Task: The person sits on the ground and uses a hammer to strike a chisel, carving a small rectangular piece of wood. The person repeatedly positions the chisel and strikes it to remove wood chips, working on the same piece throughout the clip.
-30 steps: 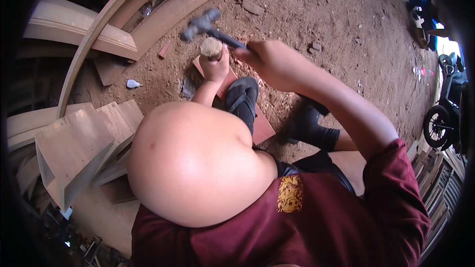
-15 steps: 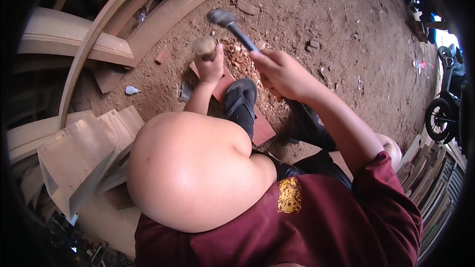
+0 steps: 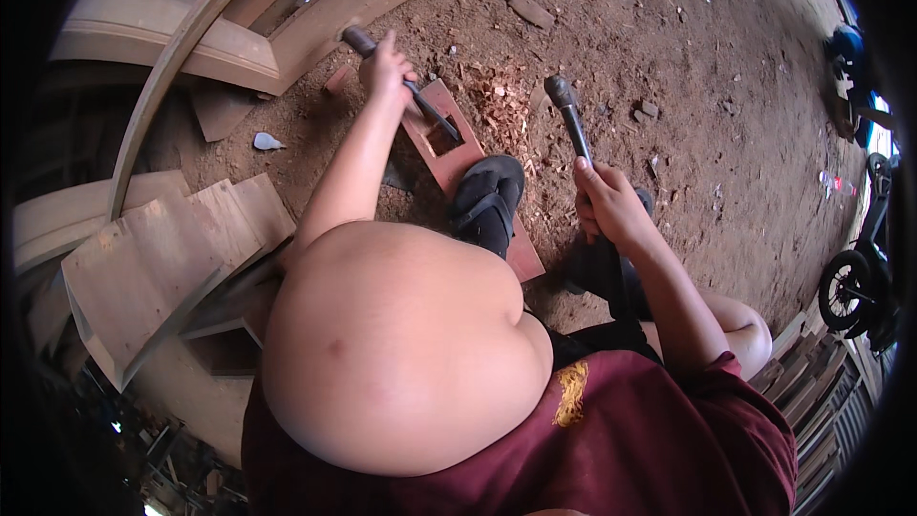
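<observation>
My left hand [image 3: 387,75] grips a chisel [image 3: 359,40] by its wooden handle. The chisel's long metal blade slants down to a rectangular recess in a reddish board [image 3: 523,253]. My sandalled foot [image 3: 485,193] rests on that board. My right hand [image 3: 611,205] is closed on a hammer [image 3: 562,94], holding it head up beside the board, to the right. A pile of wood shavings [image 3: 497,100] lies on the dirt next to the board's upper end.
Curved wooden frames [image 3: 172,76] fill the upper left. Angled plywood pieces [image 3: 172,263] lie at left, near a small white bottle [image 3: 266,140]. Dirt ground [image 3: 697,76] spreads rightward, with a two-wheeled vehicle [image 3: 850,287] and stacked planks [image 3: 802,382] at the right.
The hammer has dropped lower and to the right. My left hand has moved up and leftward and tilted the chisel, so its blade and the recess in the board now show.
</observation>
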{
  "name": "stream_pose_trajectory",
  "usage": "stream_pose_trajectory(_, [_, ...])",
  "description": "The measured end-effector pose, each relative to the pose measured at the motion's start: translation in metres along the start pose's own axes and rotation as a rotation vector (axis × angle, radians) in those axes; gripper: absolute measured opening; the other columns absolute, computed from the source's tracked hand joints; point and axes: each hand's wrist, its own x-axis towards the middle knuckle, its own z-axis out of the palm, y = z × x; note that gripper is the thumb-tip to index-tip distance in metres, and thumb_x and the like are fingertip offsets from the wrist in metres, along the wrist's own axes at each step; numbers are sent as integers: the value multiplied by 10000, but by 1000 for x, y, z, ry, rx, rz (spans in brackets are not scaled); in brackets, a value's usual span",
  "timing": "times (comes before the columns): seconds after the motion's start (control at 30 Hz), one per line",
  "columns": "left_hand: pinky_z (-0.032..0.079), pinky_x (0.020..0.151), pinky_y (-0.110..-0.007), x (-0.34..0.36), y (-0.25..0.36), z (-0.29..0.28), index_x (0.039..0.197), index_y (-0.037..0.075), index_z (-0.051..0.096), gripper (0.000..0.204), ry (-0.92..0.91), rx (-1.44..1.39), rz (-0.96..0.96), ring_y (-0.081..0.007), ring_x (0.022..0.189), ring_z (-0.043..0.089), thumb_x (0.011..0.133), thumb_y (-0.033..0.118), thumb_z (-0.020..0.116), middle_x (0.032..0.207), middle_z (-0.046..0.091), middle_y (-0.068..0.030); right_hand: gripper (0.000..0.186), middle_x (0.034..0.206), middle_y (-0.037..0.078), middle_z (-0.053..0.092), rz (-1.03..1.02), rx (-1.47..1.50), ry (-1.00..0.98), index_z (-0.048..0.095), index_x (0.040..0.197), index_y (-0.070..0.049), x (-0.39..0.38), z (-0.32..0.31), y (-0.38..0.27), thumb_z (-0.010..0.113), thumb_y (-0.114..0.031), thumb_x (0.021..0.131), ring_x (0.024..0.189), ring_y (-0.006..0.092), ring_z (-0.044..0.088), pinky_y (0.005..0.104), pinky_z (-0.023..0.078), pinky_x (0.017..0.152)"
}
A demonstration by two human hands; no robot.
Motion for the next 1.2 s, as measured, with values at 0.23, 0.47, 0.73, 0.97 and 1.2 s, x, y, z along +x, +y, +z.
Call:
stream_pose_trajectory(0.23, [338, 396, -280, -44, -24, -20, 655, 120, 414, 329, -151, 3, 415, -94, 392, 401, 880, 176, 648, 511, 437, 25, 390, 574, -17, 389, -41, -26, -39, 409, 811, -96, -8, 7, -13, 381, -419, 1028, 411, 86, 380, 259, 361, 370])
stream_pose_trajectory(0.47, [360, 437, -256, -88, -55, -28, 731, 56, 517, 189, -268, 82, 568, -97, 459, 476, 890, 73, 617, 566, 498, -14, 416, 578, -6, 412, -115, -9, -62, 442, 826, -56, -20, 5, -30, 361, -405, 1036, 449, 97, 413, 265, 367, 414])
stream_pose_trajectory(0.73, [469, 603, -374, -135, -98, -47, 678, 101, 511, 277, -565, 774, 1109, -266, 629, 584, 748, 144, 776, 624, 545, -78, 409, 577, 4, 432, -267, -39, -13, 451, 827, -58, -50, 6, -60, 395, -411, 1025, 427, 95, 419, 253, 377, 408])
stream_pose_trajectory(0.97, [475, 692, -403, -146, -103, -56, 749, 92, 530, 293, -786, 727, 1264, -265, 703, 570, 710, 164, 812, 739, 551, -51, 401, 540, -15, 390, -350, -31, 44, 446, 847, -73, -63, 7, -61, 370, -424, 1027, 386, 81, 379, 230, 331, 370])
stream_pose_trajectory(1.2, [434, 812, -409, -150, -83, -54, 852, 82, 537, 323, -726, 690, 981, -272, 804, 561, 716, 186, 811, 828, 543, -75, 410, 523, -14, 385, -301, -7, 79, 444, 839, -80, -61, 9, -48, 365, -438, 1025, 365, 80, 363, 235, 346, 357])
